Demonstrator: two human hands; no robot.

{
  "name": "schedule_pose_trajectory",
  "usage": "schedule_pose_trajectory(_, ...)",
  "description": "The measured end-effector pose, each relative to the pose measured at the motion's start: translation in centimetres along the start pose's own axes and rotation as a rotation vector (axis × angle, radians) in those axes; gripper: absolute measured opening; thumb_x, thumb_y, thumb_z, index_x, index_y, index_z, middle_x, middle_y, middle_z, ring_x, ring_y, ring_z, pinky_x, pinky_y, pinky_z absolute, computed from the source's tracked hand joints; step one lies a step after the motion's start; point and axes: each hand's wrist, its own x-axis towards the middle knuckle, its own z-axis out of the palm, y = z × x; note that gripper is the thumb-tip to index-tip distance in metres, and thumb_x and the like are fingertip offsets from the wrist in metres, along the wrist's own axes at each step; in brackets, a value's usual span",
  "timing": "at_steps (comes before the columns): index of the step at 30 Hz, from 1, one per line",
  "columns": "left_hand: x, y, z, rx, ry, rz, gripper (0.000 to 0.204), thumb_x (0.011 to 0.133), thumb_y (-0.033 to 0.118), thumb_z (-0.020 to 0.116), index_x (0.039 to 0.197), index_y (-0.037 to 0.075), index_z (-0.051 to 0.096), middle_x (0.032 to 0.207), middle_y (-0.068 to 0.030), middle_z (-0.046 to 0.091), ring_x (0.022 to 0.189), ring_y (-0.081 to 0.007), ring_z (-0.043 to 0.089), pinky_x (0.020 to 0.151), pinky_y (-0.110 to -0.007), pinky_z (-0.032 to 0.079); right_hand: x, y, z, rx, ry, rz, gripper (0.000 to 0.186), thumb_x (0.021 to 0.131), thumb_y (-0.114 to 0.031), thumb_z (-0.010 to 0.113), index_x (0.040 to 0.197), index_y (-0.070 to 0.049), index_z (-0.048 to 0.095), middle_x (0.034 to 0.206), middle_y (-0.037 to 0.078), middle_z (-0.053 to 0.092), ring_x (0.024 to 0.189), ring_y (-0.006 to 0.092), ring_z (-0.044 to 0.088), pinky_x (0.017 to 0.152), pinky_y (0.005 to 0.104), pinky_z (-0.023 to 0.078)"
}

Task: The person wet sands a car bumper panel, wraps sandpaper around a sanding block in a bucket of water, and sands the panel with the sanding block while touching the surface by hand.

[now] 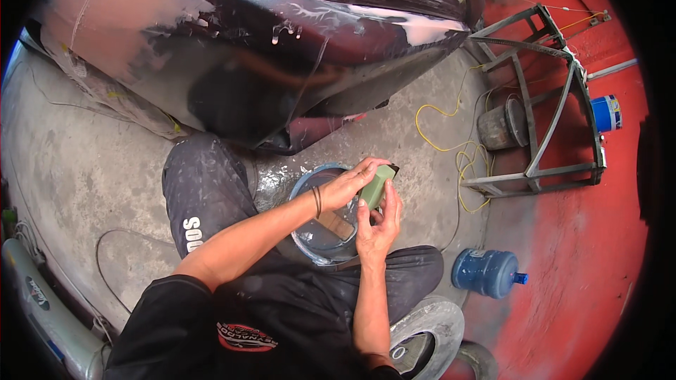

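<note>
Between my two hands is a light-green sanding block, with a dark sheet edge showing at its far corner. My left hand reaches across and grips the block's far left side. From the near right, my right hand holds it by its lower end, with the thumb and fingers on either side. Just below my hands stands a round blue tub of water. A flat brown block lies in it. Beyond the tub is a dark car body panel, wet-looking, with pinkish and white filler patches.
A metal frame stand leans near the red wall at right, beside a dark bucket. A yellow cord snakes over the concrete floor. A blue water jug and a tire lie nearer, at right. A grey tank is at left.
</note>
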Motion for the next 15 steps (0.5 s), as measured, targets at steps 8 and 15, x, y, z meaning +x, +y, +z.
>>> schedule_pose_trajectory(8,-0.3,-0.4,0.6,0.093,0.098,0.031,0.063,0.121,0.059,0.025,0.160,0.013,0.045,0.145,-0.0102,0.056,0.141,-0.0206,0.053,0.122,-0.038,0.043,0.3,1.3,0.5,-0.011,-0.016,-0.014,0.070,0.099,-0.002,0.077,0.164,-0.005,0.051,0.153,0.015,0.054,0.125,0.0263,0.067,0.092,0.0357,0.065)
schedule_pose_trajectory(15,-0.5,-0.5,-0.3,-0.294,0.059,-0.183,0.074,0.119,0.063,0.031,0.169,0.011,0.044,0.164,-0.0075,0.052,0.157,-0.0220,0.042,0.131,-0.042,0.033,-0.1,2.7,0.8,0.196,-0.034,0.116,0.074,0.098,0.004,0.074,0.167,0.000,0.047,0.156,0.012,0.051,0.130,0.0266,0.067,0.098,0.0356,0.063)
